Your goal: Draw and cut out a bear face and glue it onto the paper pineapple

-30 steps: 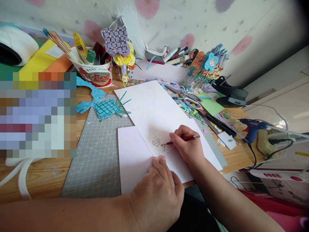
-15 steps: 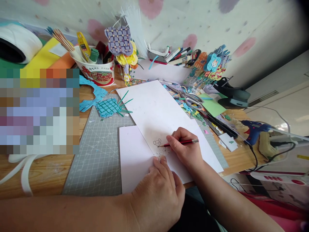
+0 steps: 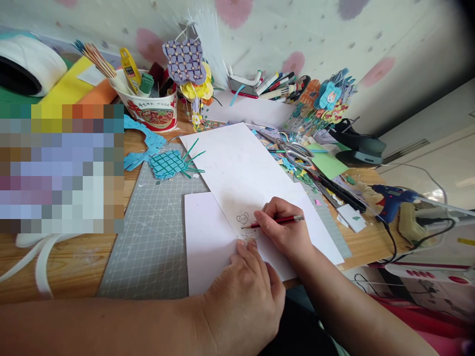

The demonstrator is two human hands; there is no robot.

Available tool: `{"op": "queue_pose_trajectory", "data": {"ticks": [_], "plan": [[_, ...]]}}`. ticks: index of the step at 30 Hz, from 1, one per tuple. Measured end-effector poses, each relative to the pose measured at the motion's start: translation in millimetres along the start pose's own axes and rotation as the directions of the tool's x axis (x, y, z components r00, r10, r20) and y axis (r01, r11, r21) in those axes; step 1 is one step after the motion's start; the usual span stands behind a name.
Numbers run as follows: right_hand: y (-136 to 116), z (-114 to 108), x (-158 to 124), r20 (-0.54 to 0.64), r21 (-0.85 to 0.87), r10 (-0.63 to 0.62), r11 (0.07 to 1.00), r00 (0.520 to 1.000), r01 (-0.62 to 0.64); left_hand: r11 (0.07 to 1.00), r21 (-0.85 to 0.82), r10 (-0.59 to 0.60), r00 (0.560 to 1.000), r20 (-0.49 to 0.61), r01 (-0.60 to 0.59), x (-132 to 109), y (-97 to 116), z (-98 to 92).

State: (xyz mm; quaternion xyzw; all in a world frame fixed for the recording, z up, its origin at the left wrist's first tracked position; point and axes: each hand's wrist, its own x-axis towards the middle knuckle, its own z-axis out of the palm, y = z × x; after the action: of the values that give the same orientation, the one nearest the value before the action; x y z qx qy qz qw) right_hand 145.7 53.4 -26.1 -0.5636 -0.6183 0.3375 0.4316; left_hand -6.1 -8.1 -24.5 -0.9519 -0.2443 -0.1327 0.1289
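My right hand [image 3: 285, 230] grips a red pencil [image 3: 276, 222] with its tip on a long white sheet of paper [image 3: 241, 170], just below a small pencil drawing of a bear-like head [image 3: 242, 218]. My left hand [image 3: 245, 296] lies on the paper's near edge, its fingertips pressed down right under the drawing. A second white sheet [image 3: 206, 242] lies partly beneath the long one. Both rest on a grey cutting mat [image 3: 152, 237].
A paper cup of tools [image 3: 154, 109] and paper flowers [image 3: 193, 79] stand at the back. Scissors [image 3: 293, 151], pens, a blue glue gun [image 3: 389, 198] and paper scraps crowd the right. A teal woven paper piece [image 3: 166, 164] lies on the mat's far edge. The left is blurred out.
The pencil tip and my right hand have shifted slightly left and down beside the drawing. My left hand has stayed pressed on the paper.
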Motion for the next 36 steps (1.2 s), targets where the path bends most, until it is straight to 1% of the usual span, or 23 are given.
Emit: {"op": "queue_pose_trajectory", "data": {"ticks": [3, 8, 12, 14, 16, 18, 19, 21, 23, 28, 32, 34, 36], "plan": [[1.7, -0.9, -1.2, 0.016, 0.015, 0.014, 1.0, 1.0, -0.014, 1.0, -0.002, 0.004, 1.0, 0.003, -0.004, 0.2, -0.4, 0.1], [4.0, -1.1, -1.2, -0.022, 0.016, 0.053, 0.998, 0.998, -0.053, 1.0, 0.002, 0.001, 1.0, -0.001, -0.001, -1.3, 1.5, 1.4], [6.4, -1.6, 0.0, -0.059, 0.051, 0.048, 0.998, 0.997, -0.045, 1.0, -0.002, 0.005, 1.0, 0.001, -0.005, -1.7, 1.8, 1.5], [9.4, -2.1, 1.1, -0.07, 0.125, 0.053, 0.991, 0.996, -0.044, 1.0, -0.008, 0.012, 1.0, 0.007, -0.012, -1.2, 1.1, 1.5], [12.3, -2.7, 3.0, -0.114, 0.279, 0.086, 0.959, 0.99, -0.052, 1.0, -0.009, 0.012, 1.0, 0.013, -0.012, -0.8, 0.5, 2.1], [13.2, -3.6, 5.6, -0.208, 0.439, 0.132, 0.898, 0.969, -0.028, 1.0, -0.007, 0.013, 1.0, 0.013, -0.013, -0.8, 0.5, 3.2], [12.6, -4.1, 7.0, -0.257, 0.492, 0.15, 0.87, 0.955, -0.004, 1.0, -0.005, 0.013, 1.0, 0.01, -0.013, -1.0, 0.7, 3.8], [10.3, -5.0, 9.2, -0.327, 0.539, 0.162, 0.842, 0.931, 0.042, 1.0, -0.003, 0.017, 1.0, 0.007, -0.017, -1.8, 1.2, 4.8], [7.9, -5.6, 10.6, -0.354, 0.538, 0.153, 0.84, 0.923, 0.068, 1.0, 0.001, 0.019, 1.0, 0.016, -0.019, -2.9, 1.7, 4.8], [9.0, -5.2, 11.5, -0.339, 0.506, 0.13, 0.86, 0.932, 0.064, 0.998, 0.034, 0.048, 0.994, 0.093, -0.052, -5.0, 0.8, 1.2], [13.4, -4.0, 12.6, -0.332, 0.478, 0.122, 0.877, 0.935, 0.056, 0.992, 0.092, 0.08, 0.991, 0.105, -0.09, -3.1, -2.3, 0.1], [14.5, -4.0, 13.0, -0.309, 0.464, 0.108, 0.884, 0.945, 0.05, 0.986, 0.122, 0.099, 0.987, 0.126, -0.115, 0.0, -5.1, -1.7], [15.0, -4.4, 12.8, -0.265, 0.458, 0.1, 0.888, 0.959, 0.034, 0.982, 0.132, 0.11, 0.978, 0.179, -0.135, 4.2, -9.1, -6.5]]}}
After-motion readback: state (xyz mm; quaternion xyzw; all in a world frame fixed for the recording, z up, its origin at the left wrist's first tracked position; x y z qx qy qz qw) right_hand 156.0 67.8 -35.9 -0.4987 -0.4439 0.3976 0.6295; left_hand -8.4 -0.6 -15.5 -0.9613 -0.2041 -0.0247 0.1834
